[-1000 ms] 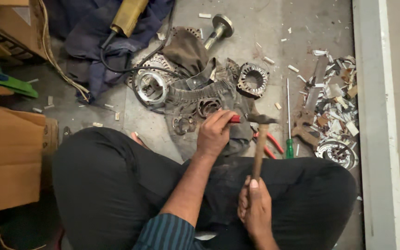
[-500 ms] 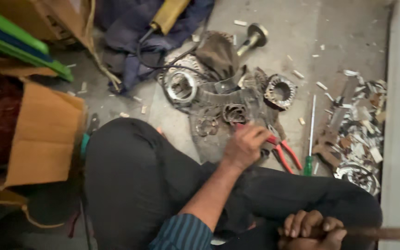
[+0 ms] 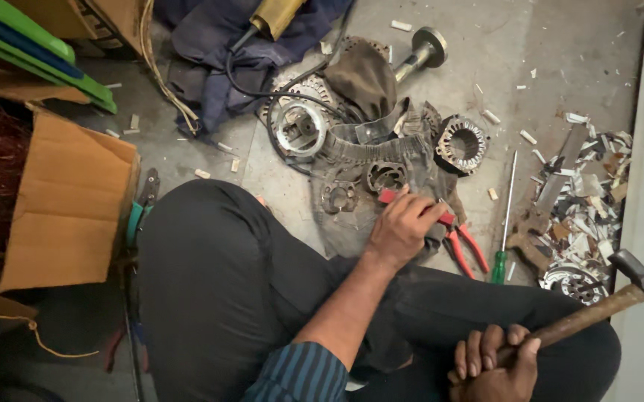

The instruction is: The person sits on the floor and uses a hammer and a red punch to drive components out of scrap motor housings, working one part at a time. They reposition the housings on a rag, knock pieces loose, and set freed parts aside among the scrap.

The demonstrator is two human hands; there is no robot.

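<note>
— Two hands at work: what has each got?
— Right of the cardboard box (image 3: 69,216), the left hand (image 3: 404,227) is curled shut round a red-handled tool (image 3: 387,196), set on the grey cloth (image 3: 352,216) mid-floor. The right hand (image 3: 497,365) is fisted on the hammer (image 3: 638,279), raised by the floor's right edge.
— Which step?
— Lining up a blow, I'd judge. That calls for a steady tool and fingers clear of its end.

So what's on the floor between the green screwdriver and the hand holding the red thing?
Red-handled pliers lie between the screwdriver and the left hand, seen in the head view.
</note>
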